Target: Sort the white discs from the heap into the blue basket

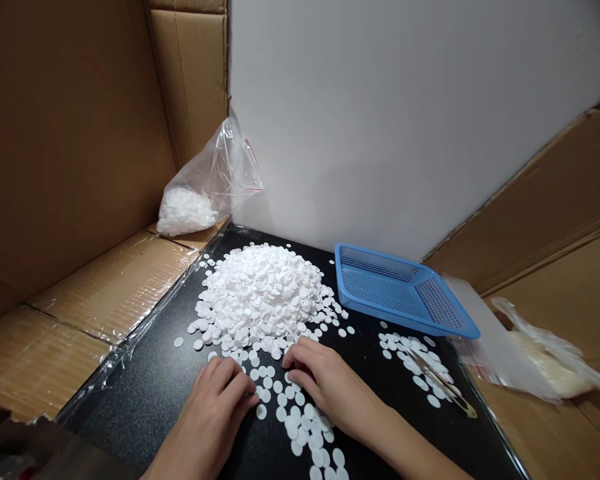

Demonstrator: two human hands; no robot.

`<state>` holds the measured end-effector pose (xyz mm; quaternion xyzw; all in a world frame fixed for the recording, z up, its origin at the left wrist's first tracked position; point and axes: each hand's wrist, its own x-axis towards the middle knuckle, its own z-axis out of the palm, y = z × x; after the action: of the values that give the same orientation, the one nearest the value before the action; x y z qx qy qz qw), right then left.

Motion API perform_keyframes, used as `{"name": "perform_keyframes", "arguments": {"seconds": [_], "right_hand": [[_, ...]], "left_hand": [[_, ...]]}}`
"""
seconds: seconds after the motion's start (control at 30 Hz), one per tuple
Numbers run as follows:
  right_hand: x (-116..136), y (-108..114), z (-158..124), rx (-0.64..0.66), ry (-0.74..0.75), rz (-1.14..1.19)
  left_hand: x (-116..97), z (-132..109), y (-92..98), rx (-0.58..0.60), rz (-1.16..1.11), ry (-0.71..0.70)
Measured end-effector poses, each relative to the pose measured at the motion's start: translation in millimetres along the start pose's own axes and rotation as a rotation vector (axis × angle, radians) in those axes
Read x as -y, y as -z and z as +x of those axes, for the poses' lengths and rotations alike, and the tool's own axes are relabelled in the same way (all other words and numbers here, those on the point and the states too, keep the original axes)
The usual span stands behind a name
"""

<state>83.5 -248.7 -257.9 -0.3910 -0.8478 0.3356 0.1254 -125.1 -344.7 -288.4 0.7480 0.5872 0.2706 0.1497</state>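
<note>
Small flat white discs lie heaped in a large pile [263, 290] on a black tabletop [145, 373]. My left hand [217, 400] rests in front of the pile, fingers bent and loosely apart, its fingertips beside several loose discs [267, 383]. No disc shows in its grasp, though the undersides of the fingers are hidden. Across those discs, my right hand [325, 377] curves at the pile's front edge, with a gap between thumb and index finger. Below it, more discs [305, 427] trail toward the near edge, partly covered by my right wrist.
A blue perforated basket [405, 320] stands at the back right. Metal tweezers [443, 380] lie over a smaller spread of discs [415, 363]. A clear bag of white pieces [187, 210] sits back left; another plastic bag [550, 367] lies right. Cardboard walls [70, 133] flank the table.
</note>
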Motion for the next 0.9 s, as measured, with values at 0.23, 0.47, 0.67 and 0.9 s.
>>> {"name": "perform_keyframes", "arguments": {"seconds": [0.23, 0.47, 0.67, 0.9], "right_hand": [[-0.5, -2.2, 1.8, 0.025, -0.042, 0.027], [4.3, -2.8, -1.6, 0.047, 0.191, 0.007], [6.8, 2.0, 1.3, 0.030, 0.188, -0.004], [9.3, -0.7, 1.6, 0.085, 0.178, 0.017]], "left_hand": [[4.3, 15.3, -16.1, 0.000, 0.172, -0.005], [3.0, 5.2, -4.5, -0.061, 0.096, -0.130], [2.7, -6.9, -2.3, -0.009, 0.058, -0.173], [16.3, -14.6, 15.9, -0.098, -0.001, -0.133]]}}
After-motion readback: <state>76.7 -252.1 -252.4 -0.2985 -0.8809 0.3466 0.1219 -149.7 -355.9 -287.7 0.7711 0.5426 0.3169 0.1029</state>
